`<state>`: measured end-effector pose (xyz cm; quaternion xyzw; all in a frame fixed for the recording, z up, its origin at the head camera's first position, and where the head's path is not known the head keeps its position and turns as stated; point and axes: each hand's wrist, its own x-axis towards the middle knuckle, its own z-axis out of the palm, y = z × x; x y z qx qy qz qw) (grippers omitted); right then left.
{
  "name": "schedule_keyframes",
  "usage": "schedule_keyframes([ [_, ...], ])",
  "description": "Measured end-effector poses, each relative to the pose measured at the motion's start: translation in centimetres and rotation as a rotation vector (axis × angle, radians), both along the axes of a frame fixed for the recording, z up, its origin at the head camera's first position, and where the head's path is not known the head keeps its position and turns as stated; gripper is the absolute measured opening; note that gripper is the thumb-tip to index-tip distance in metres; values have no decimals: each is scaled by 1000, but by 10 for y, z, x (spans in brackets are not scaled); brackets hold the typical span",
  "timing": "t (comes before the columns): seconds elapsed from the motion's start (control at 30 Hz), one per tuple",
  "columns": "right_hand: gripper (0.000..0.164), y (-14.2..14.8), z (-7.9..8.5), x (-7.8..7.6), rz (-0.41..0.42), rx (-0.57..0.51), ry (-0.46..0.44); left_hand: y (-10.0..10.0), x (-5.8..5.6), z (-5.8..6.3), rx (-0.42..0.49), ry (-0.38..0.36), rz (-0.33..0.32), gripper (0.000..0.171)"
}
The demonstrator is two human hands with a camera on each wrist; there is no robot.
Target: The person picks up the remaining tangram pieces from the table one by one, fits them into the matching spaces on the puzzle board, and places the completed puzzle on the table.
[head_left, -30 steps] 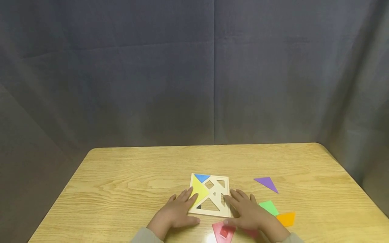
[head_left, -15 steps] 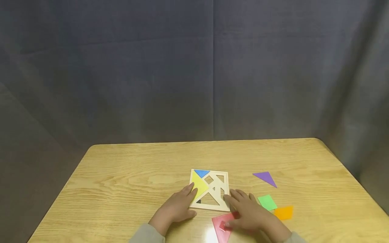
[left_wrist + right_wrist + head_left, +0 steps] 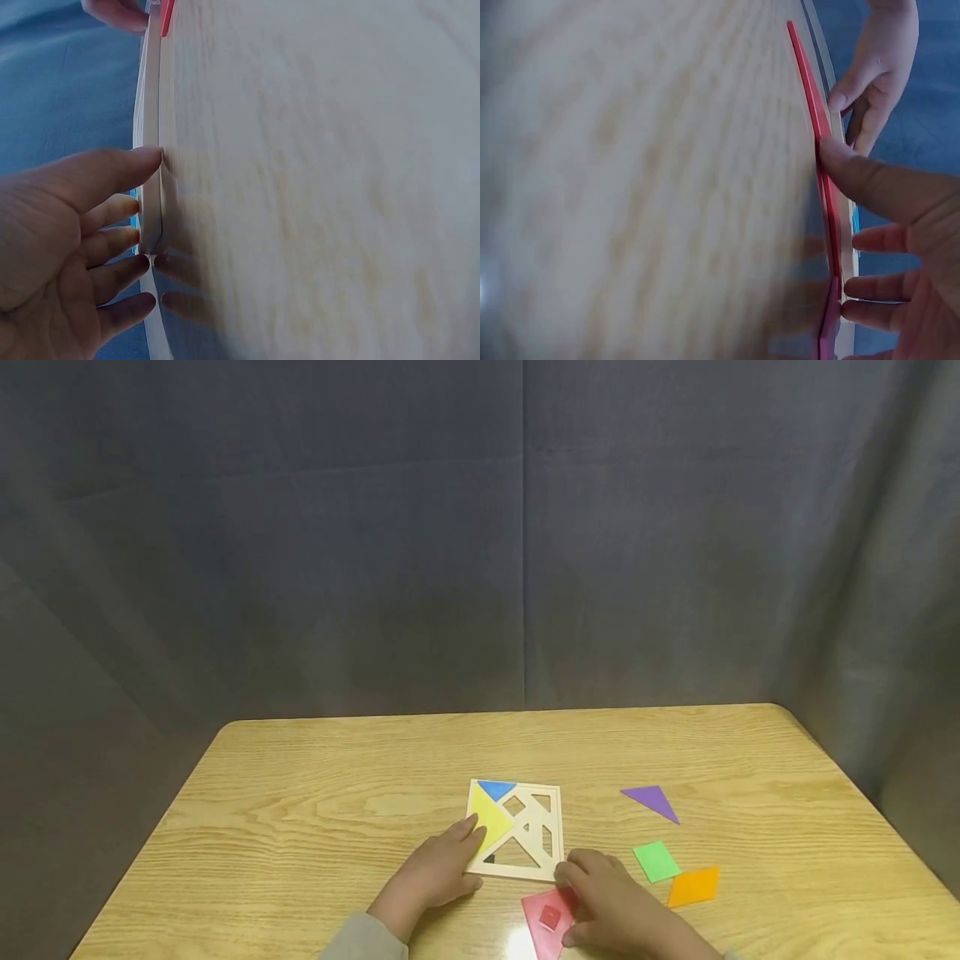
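A square wooden tangram tray (image 3: 551, 872) lies on the table, with a yellow triangle (image 3: 489, 821) and a blue triangle (image 3: 497, 789) set in it. My left hand (image 3: 438, 868) rests at the tray's left side, fingertips over the yellow triangle's edge. Its thumb lies near the tray's front edge in the left wrist view. My right hand (image 3: 611, 902) has its fingers bent over the right side of a red triangle (image 3: 540, 910), by the tray's front right corner. In the right wrist view the thumb touches the red triangle's (image 3: 810, 86) near edge, with fingers along its far side.
Right of the tray lie a purple triangle (image 3: 656, 802), a green square (image 3: 657, 862) and an orange parallelogram (image 3: 694, 887). A pinkish-purple piece (image 3: 827, 330) meets the red one in the right wrist view. A dark curtain (image 3: 375, 568) hangs behind the table (image 3: 315, 810).
My right hand has drawn back from the tray's right edge, its fingers curling in toward the red triangle. The left hand slid slightly back along the tray earlier, then stayed.
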<state>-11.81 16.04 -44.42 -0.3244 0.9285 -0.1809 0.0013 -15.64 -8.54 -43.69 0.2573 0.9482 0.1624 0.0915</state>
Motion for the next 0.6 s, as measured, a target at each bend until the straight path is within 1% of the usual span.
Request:
schedule_keyframes([
  [0.13,41,-2,0,1,26,-17,76,0,1,2,-15,6,2,60],
  [0.27,37,-3,0,1,56,-17,104,0,2,3,-18,5,7,60],
  [0.43,32,-4,3,1,67,-2,59,0,2,4,-13,12,8,58],
  [0.6,29,-6,3,1,46,4,49,0,0,1,-18,29,3,57],
])
